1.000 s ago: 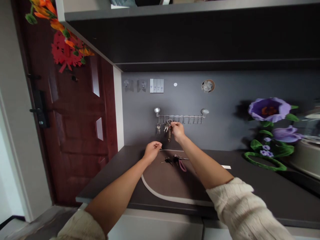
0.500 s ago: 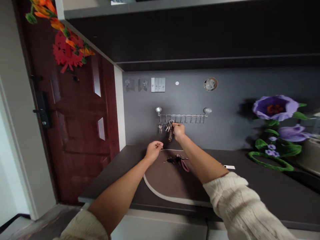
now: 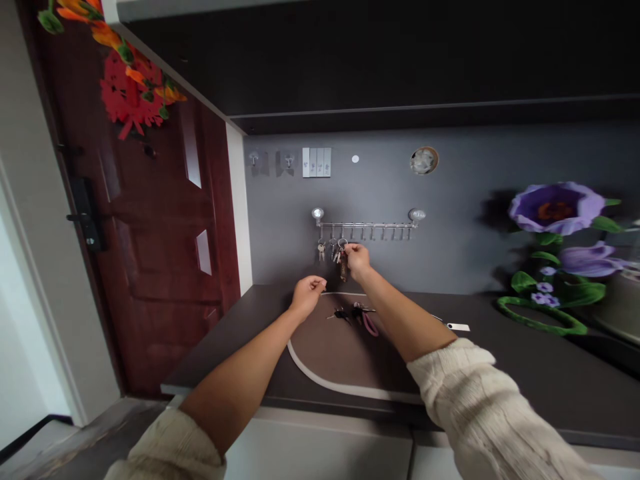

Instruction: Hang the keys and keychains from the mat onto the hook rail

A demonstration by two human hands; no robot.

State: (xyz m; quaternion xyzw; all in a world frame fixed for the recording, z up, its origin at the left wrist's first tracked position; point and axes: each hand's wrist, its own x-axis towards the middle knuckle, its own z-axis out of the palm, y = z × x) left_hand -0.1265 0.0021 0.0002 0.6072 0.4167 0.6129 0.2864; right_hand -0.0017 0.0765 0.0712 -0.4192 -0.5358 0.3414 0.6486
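Observation:
A clear hook rail [image 3: 370,226] is fixed to the grey back panel. On its left end hang a small bunch of keys [image 3: 321,251] and a second bunch [image 3: 335,250]. My right hand [image 3: 357,261] pinches a key ring with keys and a patterned brown fob [image 3: 343,268], right at the third hook; whether the ring sits on the hook I cannot tell. My left hand [image 3: 308,296] hovers lower left with fingers pressed together, and anything inside them is hidden. Under the hands, black keys [image 3: 341,313] and a pink loop strap [image 3: 371,325] lie on a brown mat [image 3: 325,353].
A dark shelf [image 3: 400,60] overhangs the counter. Purple felt flowers [image 3: 555,208] stand at right, with a white tag [image 3: 458,327] on the counter nearby. Small labels [image 3: 317,163] and a round hole [image 3: 424,161] are on the panel. A red-brown door [image 3: 165,280] is at left.
The view has tilted slightly, so the scene sits a little higher. My right hand stays pinched on the key ring by the hook; my left hand has hardly moved.

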